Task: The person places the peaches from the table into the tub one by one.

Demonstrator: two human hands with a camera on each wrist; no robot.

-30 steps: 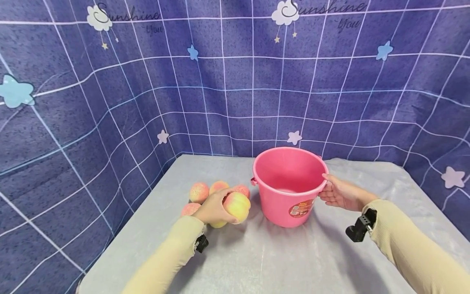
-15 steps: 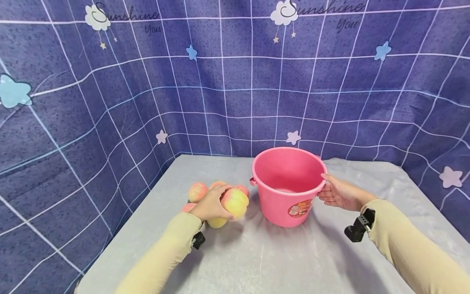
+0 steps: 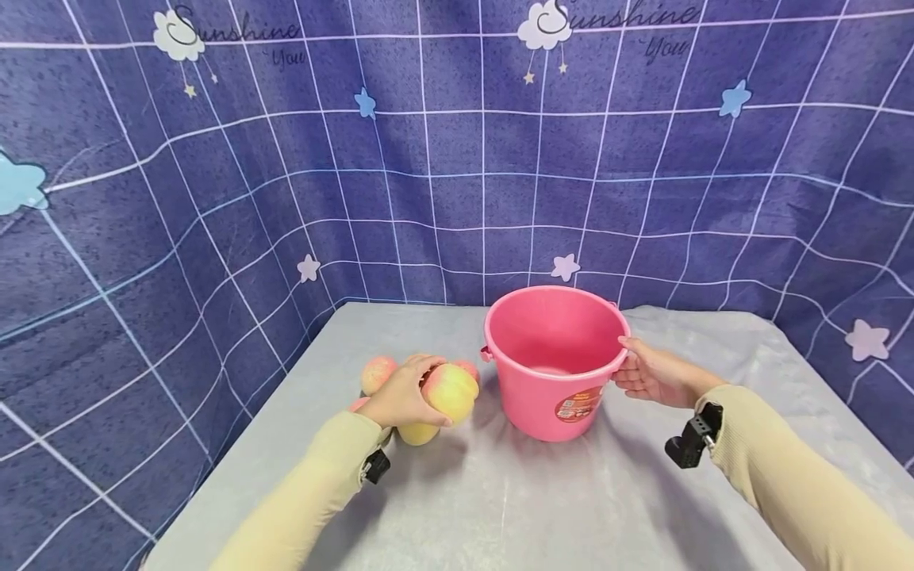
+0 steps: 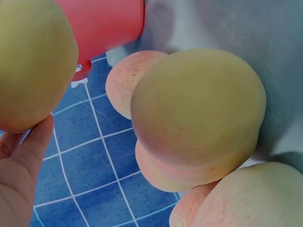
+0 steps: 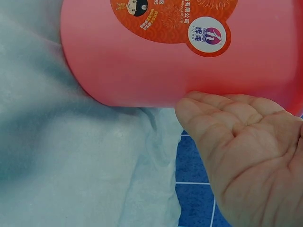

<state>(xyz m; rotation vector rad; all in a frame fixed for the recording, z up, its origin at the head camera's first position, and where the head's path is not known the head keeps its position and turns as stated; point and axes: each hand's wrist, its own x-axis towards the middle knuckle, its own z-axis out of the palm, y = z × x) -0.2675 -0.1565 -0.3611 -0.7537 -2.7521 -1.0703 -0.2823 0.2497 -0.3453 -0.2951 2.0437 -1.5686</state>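
Observation:
My left hand (image 3: pixel 401 398) grips a yellow-and-pink peach (image 3: pixel 450 393), thumb on the near side, over a cluster of other peaches. In the left wrist view the held peach (image 4: pixel 33 66) fills the upper left, fingertips against its underside. Below the hand, a yellow peach (image 3: pixel 417 433) and a pink peach (image 3: pixel 378 373) show; others are partly hidden. To the right stands a pink bucket (image 3: pixel 546 404), upright. My right hand (image 3: pixel 660 376) holds its right side, thumb at the rim. In the right wrist view straight fingers (image 5: pixel 218 106) lie against the outer wall.
A grey cloth covers the table (image 3: pixel 493 507). Behind and to the left hangs a blue curtain (image 3: pixel 457 198) with a white grid and stars. The bucket's side carries a red label (image 3: pixel 578 404); a handle lug (image 3: pixel 487 354) sticks out at its left.
The head view has shifted slightly, so the scene sits further left. My left hand has raised the peach a little above the cluster. The right hand stays at the bucket.

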